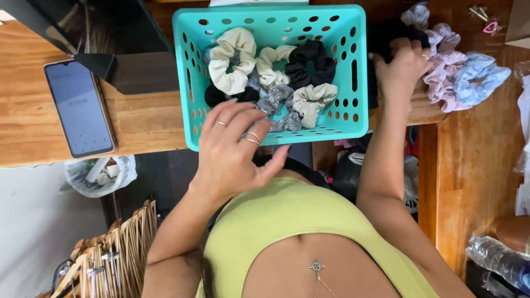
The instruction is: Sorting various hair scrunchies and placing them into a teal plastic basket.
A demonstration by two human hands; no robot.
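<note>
A turquoise perforated plastic basket (353, 33) sits on a wooden table and holds several scrunchies: cream (232, 58), black (310, 63), grey (276, 99) and beige (312, 102). My left hand (234, 146) rests on the basket's near rim, fingers spread over the grey scrunchies, holding nothing that I can see. My right hand (403, 69) is right of the basket, fingers closed on a black scrunchie (389, 33) from a loose pile.
A pile of lilac (441, 77), white and light blue scrunchies (480, 77) lies at the far right on the wooden table (149, 118). A phone (79, 107) lies at left beside a dark stand. Below the table edge are a wicker basket (118, 248) and bags.
</note>
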